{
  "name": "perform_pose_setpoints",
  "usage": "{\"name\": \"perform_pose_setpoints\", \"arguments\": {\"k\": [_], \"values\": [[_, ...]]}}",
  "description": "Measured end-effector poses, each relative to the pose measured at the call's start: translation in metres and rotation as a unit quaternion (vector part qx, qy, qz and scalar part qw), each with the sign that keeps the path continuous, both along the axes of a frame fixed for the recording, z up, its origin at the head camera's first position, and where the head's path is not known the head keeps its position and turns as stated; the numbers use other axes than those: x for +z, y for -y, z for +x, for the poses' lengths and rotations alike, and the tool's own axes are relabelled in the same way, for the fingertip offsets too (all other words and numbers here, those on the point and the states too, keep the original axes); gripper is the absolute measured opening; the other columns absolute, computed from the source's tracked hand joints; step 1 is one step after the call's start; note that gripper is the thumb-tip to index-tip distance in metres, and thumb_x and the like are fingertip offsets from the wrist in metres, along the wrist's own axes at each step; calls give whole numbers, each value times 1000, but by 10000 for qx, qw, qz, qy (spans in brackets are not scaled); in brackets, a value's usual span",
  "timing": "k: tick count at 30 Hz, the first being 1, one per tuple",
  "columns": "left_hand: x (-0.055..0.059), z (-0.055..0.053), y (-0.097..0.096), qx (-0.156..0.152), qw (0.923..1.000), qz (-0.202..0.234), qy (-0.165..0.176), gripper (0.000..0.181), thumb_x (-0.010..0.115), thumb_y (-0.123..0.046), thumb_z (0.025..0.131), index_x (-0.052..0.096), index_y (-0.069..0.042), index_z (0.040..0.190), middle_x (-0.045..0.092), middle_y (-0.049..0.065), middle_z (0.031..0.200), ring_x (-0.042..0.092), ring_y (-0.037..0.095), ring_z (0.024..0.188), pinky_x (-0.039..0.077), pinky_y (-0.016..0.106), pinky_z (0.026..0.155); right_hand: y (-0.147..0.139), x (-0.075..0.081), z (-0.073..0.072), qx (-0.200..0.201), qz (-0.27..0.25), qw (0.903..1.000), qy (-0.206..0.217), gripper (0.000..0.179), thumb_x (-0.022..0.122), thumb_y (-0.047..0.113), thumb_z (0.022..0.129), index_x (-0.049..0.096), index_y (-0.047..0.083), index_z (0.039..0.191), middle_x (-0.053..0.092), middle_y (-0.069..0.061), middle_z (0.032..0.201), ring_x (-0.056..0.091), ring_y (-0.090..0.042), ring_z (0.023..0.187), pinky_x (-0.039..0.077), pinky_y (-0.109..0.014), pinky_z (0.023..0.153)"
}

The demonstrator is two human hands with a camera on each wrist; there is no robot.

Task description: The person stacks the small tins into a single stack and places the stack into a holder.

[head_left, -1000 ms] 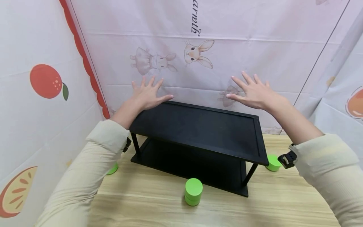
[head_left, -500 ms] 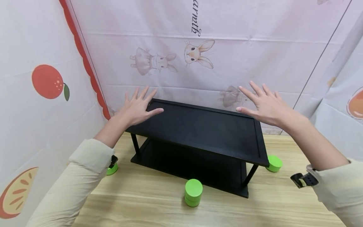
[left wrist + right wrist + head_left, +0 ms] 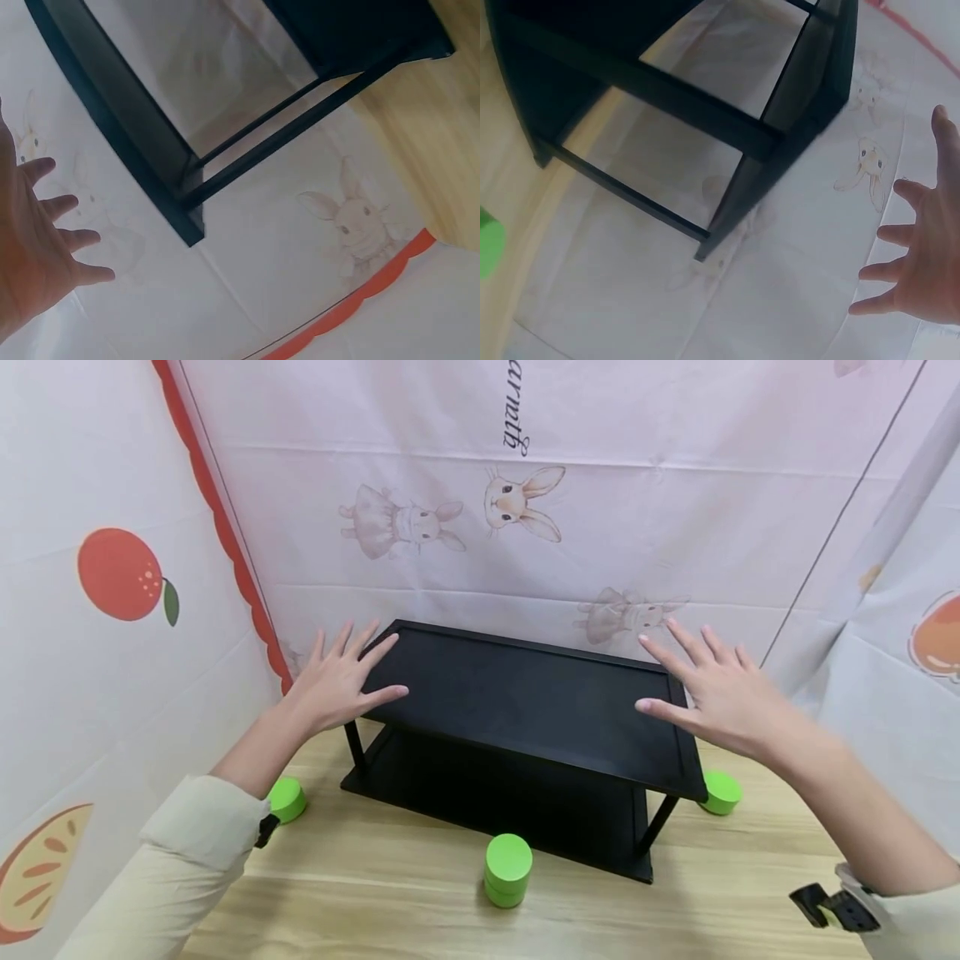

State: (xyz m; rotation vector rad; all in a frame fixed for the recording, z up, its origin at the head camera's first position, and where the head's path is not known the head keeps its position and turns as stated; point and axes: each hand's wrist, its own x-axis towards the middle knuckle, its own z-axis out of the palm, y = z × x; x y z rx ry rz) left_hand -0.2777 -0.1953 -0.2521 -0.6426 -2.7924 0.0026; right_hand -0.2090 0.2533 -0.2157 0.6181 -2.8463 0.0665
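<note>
A black two-tier shelf rack [image 3: 525,702] stands on the wooden table, slightly turned. My left hand [image 3: 335,687], fingers spread, is over the rack's left end in the head view. My right hand [image 3: 723,693] is spread the same way over the right end. In the left wrist view the left hand [image 3: 37,255] appears apart from the rack's upper tier. The right wrist view likewise has the right hand [image 3: 922,255] apart from it. Neither hand holds anything. In front of the rack is a green cylinder [image 3: 508,868] with a seam, perhaps two stacked discs.
One green round block [image 3: 287,799] lies left of the rack, partly behind the left forearm. Another green block [image 3: 722,792] is by the right end. Printed cloth walls [image 3: 450,410] enclose the wood-grain table [image 3: 390,893] at the back and sides.
Both hands have come down the head view and moved apart, the left one leftward and the right one rightward. More of the left green block shows. The rack and blocks stay in place.
</note>
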Motion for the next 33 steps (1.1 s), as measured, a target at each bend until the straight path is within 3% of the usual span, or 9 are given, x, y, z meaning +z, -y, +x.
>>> {"name": "perform_pose_setpoints", "arguments": {"k": [7, 17, 23, 33], "values": [[-14, 4, 8, -105, 9999, 48, 114, 79, 39, -67, 86, 22, -19, 147, 11, 14, 151, 2, 39, 135, -3, 59, 103, 3, -14, 13, 162, -90, 9998, -9, 77, 52, 57, 86, 20, 25, 148, 6, -13, 151, 4, -45, 133, 8, -65, 100], [-32, 7, 21, -188, 9984, 30, 538, 80, 39, -65, 87, 23, -15, 147, 13, 17, 150, 2, 41, 134, -2, 55, 106, 2, -38, 34, 455, -327, 9982, 232, 72, 52, 54, 87, 22, 27, 147, 8, -12, 151, 8, -45, 132, 13, -65, 99], [-42, 6, 28, -125, 9971, 167, 738, 78, 41, -63, 88, 25, -14, 146, 15, 19, 149, 4, 42, 134, 3, 56, 106, 6, -57, 42, 549, -443, 9973, 192, 66, 52, 54, 87, 33, 25, 143, 23, -14, 147, 20, -46, 129, 23, -61, 98], [-49, 5, 28, -121, 9976, 284, 619, 73, 40, -63, 88, 31, -17, 145, 21, 17, 147, 6, 40, 134, 6, 56, 105, 10, -72, 50, 544, -610, 9965, 199, 59, 52, 53, 88, 46, 21, 136, 36, -17, 140, 27, -47, 126, 23, -61, 97]]}}
